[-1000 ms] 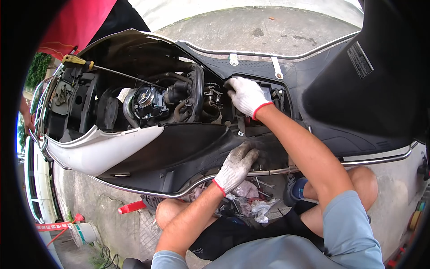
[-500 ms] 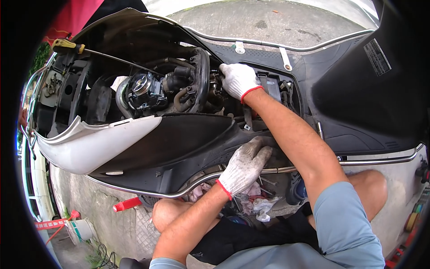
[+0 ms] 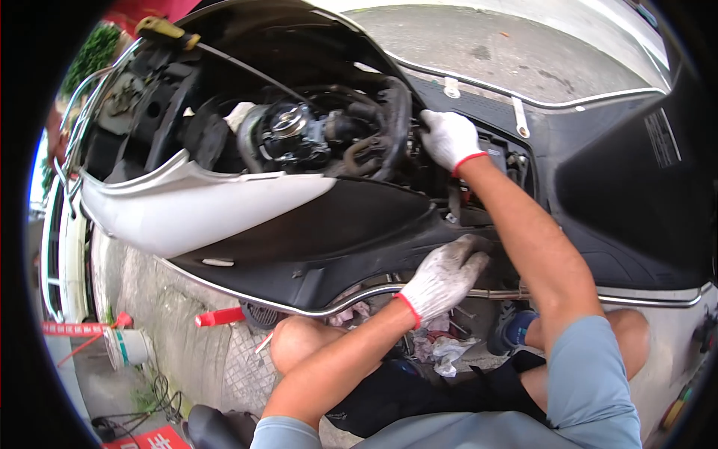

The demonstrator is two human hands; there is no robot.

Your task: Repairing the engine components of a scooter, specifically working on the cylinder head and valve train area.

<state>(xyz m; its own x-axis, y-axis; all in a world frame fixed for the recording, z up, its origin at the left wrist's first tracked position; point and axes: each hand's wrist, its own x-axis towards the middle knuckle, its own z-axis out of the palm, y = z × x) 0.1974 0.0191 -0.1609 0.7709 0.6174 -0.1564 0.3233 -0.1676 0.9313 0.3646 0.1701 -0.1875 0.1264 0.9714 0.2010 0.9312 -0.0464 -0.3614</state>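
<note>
My right hand (image 3: 451,141), in a white knit glove with a red cuff, reaches into the open body of a scooter. Its fingers are curled at the front of the engine bay, beside a thick black hose (image 3: 398,129); whatever they pinch is hidden. My left hand (image 3: 447,275), in a matching, dirt-stained glove, lies on the black footboard side (image 3: 374,258), thumb apart from the fingers and nothing seen in it. Left of my right hand sits the carburetor (image 3: 288,123), with a shiny round top. A yellow-handled screwdriver (image 3: 168,34) lies slantwise across the bay, its shaft running toward the carburetor.
A white side panel (image 3: 217,206) curves along the scooter's near side. Below it runs a metal rail (image 3: 344,303). Crumpled rags (image 3: 449,352) lie on the ground between my legs. A red object (image 3: 221,316) and a white bucket (image 3: 129,348) are at left.
The whole view has shifted, so the scooter appears farther right and slightly turned. Both hands stay at about the same places on the scooter.
</note>
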